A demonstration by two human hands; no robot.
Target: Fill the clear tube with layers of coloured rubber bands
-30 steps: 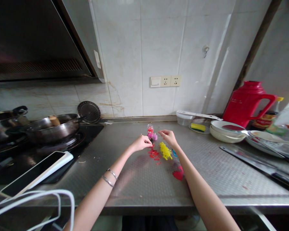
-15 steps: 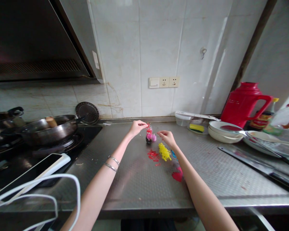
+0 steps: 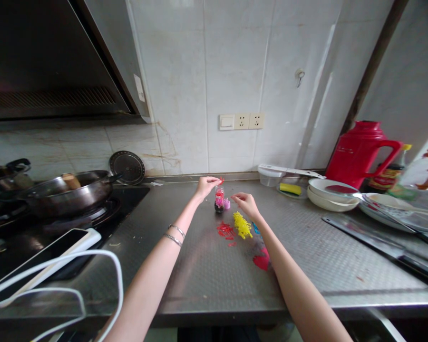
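Observation:
My left hand (image 3: 207, 187) pinches a small red strip (image 3: 221, 180) just above the mouth of a small clear bottle (image 3: 219, 199). Inside the upright bottle are red and pink pieces over a dark layer. A little to its right is my right hand (image 3: 247, 205), thumb and fingers pressed together; whatever they hold, if anything, is too small to make out. Beside the bottle sits a small lilac object (image 3: 227, 204). Nearer me lie a loose heap of red strips (image 3: 226, 231) and a pile of yellow strips (image 3: 242, 224). Some blue pieces (image 3: 256, 228) are partly hidden by my right wrist.
A red-and-clear packet (image 3: 261, 260) lies by my right forearm. To the right are a knife (image 3: 364, 240), stacked bowls (image 3: 333, 203), a yellow sponge (image 3: 290, 189) and a red thermos (image 3: 358, 154). A pan (image 3: 62, 194) and a phone with white cable (image 3: 39, 263) are left.
My left hand has shifted slightly right, and the red strip now shows above the bottle's mouth. My right hand stays almost where it was. The view has moved a little.

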